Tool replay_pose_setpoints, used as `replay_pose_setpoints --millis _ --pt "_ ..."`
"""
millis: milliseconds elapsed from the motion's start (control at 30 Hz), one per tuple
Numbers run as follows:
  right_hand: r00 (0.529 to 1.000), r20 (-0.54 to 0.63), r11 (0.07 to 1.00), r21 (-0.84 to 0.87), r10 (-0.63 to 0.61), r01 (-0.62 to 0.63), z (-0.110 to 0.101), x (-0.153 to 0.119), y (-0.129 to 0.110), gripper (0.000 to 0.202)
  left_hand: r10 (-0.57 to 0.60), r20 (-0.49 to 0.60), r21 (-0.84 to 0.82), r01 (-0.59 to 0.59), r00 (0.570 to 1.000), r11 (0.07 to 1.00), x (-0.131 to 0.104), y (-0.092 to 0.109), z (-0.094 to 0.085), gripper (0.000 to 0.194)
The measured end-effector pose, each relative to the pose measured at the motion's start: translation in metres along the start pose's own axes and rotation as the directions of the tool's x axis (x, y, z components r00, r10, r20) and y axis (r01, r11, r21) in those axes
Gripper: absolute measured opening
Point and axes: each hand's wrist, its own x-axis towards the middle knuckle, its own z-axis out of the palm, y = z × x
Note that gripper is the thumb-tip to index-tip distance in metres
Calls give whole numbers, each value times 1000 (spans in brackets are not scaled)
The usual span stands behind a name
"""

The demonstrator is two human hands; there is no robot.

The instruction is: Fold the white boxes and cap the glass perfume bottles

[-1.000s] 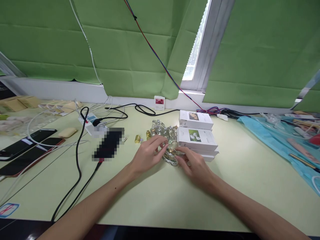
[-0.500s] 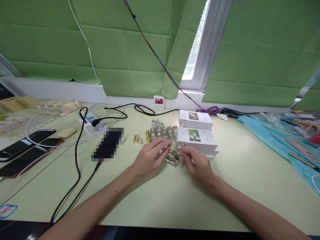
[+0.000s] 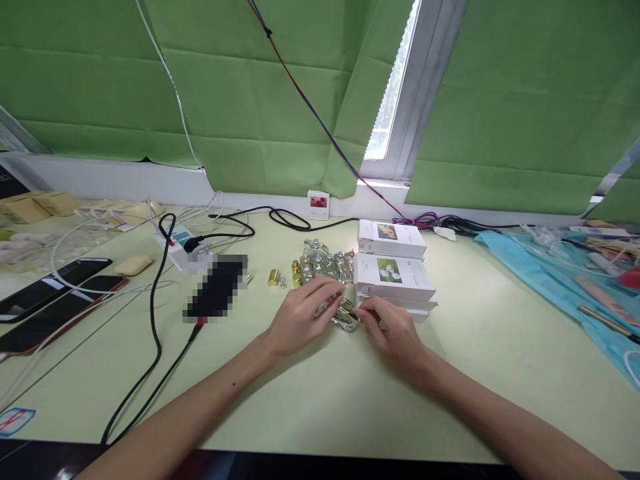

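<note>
Between my hands a clear glass bottle (image 3: 345, 323) with a gold neck leans on the table. A cream-coloured cylinder (image 3: 350, 292) shows just above the neck; I cannot tell whether it is joined to the bottle. My left hand (image 3: 306, 313) is closed from the left, thumb and fingers at the bottle's neck. My right hand (image 3: 393, 327) is pinched close to the neck on the other side; what its fingertips hold is too small to make out. Behind my left hand stand several similar glass bottles (image 3: 330, 265). Small gold caps (image 3: 273, 277) lie to their left.
White boxes (image 3: 395, 275) with flower pictures are stacked just beyond my right hand. A pixelated dark device (image 3: 216, 288) with a black cable (image 3: 173, 367) lies left. Phones (image 3: 55, 313) are farther left; blue sheeting (image 3: 550, 287) with clutter lies right.
My right fingertips have shifted slightly down and left, closer to the bottle's neck. My left hand has barely moved.
</note>
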Motion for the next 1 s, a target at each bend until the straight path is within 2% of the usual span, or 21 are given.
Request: replay_pose_setpoints --millis 300,467,700,1000 --pt "999 17 999 5 39 -39 1 -2 1 30 -61 -35 2 61 998 998 3 4 -1 15" --pt "998 28 998 2 55 -55 0 -1 -2 36 -162 -54 -14 162 985 987 1 3 2 12" --pt "997 46 998 5 62 -62 -1 -2 -3 33 -230 7 -119 229 973 966 2 3 2 20" --pt "996 52 997 24 72 -73 1 -3 -2 28 -284 -8 -109 281 959 954 1 5 3 13"
